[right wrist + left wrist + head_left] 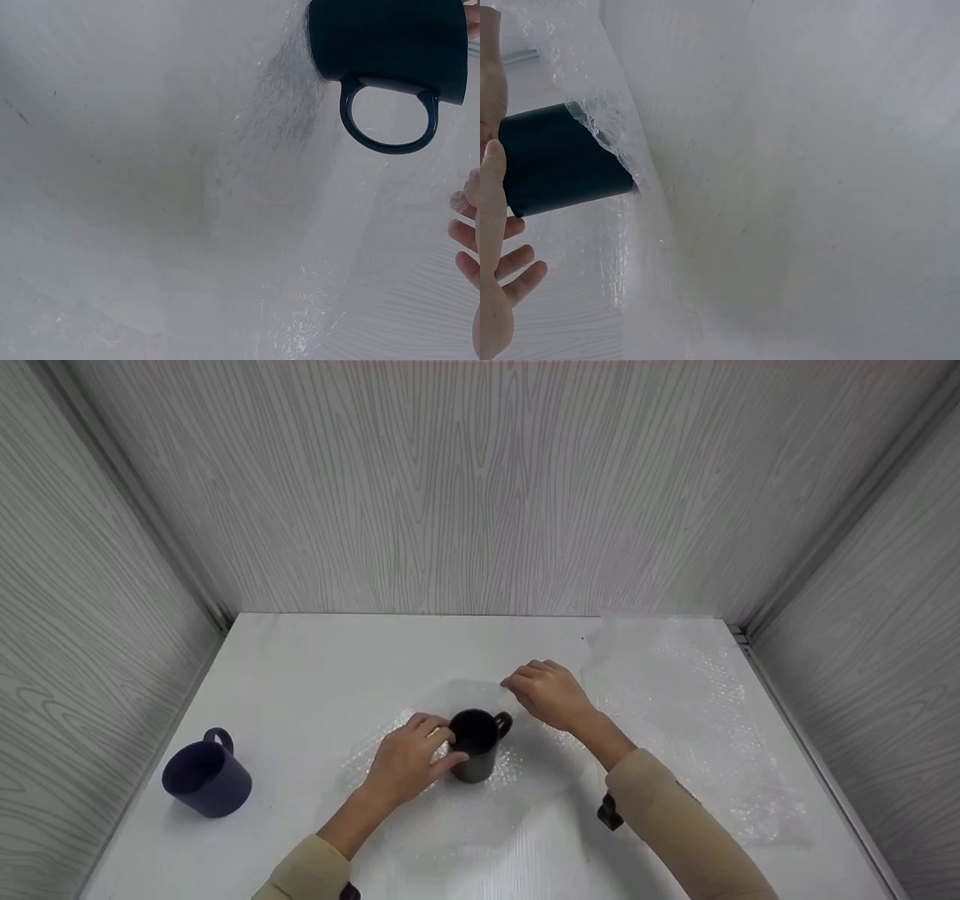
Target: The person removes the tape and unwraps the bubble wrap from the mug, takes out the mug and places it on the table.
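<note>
A black mug [474,757] stands upright on a sheet of clear bubble wrap [517,802], its handle [390,148] turned to the right and back. My left hand [409,757] holds the mug at its left side, thumb in front and fingers by the rim. In the left wrist view the mug [562,161] looks dark teal, and some bubble wrap covers its base edge. Beyond the handle, my right hand [551,694] pinches the far edge of the wrap. Film shows at its fingertips [459,201] in the right wrist view.
A dark blue mug [210,780] sits at the left of the white table [315,660], handle toward the back. Another bubble wrap sheet [675,697] lies flat along the right side. Wood-grain panels [480,487] enclose the back and both sides.
</note>
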### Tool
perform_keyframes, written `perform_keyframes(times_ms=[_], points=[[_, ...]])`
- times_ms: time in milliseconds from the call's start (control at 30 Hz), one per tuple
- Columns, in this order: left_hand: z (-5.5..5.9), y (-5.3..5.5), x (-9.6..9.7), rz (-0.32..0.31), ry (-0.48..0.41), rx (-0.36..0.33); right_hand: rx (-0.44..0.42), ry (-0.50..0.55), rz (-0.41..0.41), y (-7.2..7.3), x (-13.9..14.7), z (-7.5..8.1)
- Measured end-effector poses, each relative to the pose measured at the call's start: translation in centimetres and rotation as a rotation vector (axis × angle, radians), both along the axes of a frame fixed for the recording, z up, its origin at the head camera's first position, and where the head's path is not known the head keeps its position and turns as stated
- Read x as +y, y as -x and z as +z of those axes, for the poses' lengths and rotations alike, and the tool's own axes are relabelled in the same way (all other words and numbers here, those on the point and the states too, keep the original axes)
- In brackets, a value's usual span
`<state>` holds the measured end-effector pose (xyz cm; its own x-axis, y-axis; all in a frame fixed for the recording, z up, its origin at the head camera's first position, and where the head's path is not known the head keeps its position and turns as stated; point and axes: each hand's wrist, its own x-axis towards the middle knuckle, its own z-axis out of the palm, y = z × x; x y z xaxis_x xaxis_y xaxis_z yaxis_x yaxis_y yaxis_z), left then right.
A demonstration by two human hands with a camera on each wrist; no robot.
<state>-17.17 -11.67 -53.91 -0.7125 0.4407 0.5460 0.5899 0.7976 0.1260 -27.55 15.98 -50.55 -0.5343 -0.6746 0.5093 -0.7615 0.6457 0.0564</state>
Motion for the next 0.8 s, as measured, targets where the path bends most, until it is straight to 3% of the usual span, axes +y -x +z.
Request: perform_keyframes(times_ms=[533,800], points=[[0.0,0.0,0.1,-0.005,-0.011,-0.025,-0.169,-0.040,-0.100,1.6,-0.1,-1.2],[-0.1,0.1,0.0,-0.003,-0.011,-0.011,-0.186,-0.031,-0.127,2.2,-0.3,-1.8]])
